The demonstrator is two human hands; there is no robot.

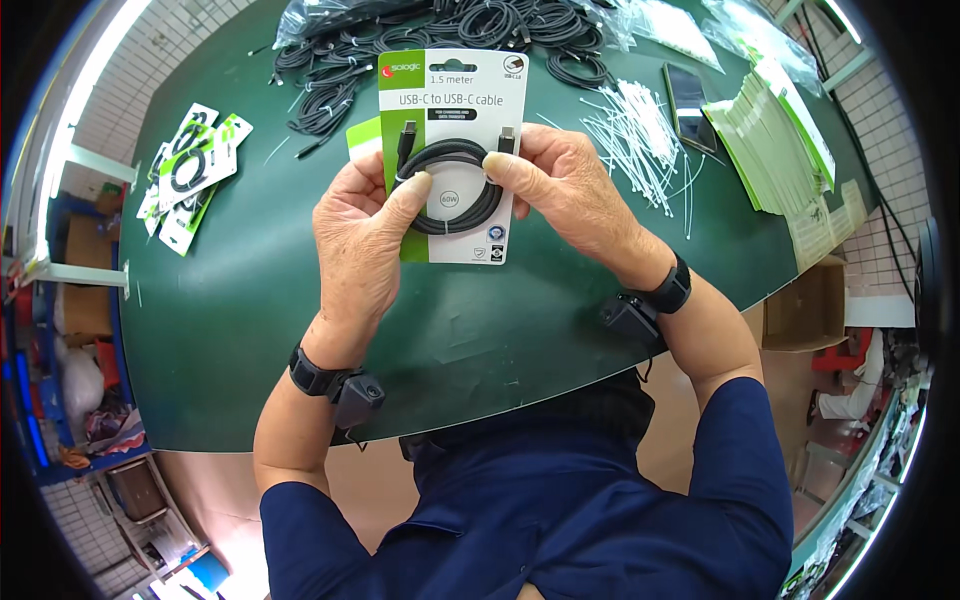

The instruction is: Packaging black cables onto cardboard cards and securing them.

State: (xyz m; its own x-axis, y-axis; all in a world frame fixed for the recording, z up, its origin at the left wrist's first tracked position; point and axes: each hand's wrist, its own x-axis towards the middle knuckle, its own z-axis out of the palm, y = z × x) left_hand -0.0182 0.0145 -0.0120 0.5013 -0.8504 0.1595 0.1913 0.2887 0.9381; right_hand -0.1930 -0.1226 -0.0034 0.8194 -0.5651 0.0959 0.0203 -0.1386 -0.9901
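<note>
A green and white cable card (470,80) is held up over the table between my two hands. On its front lies a coiled black USB-C cable (432,222), with its two plugs pointing up near the card's sides. My left hand (368,220) grips the card's left side, thumb pressed on the coil. My right hand (560,185) pinches the right side, its thumb on the coil just below the right plug. Fingers of both hands go behind the card and are partly hidden. Part of another green and white card (365,140) shows behind the held one.
Carded cables (195,170) lie in a pile at the left of the green table (240,330). Loose black cables (500,25) are heaped at the back. White cable ties (635,140), a phone (688,105) and a stack of cards (770,145) lie to the right.
</note>
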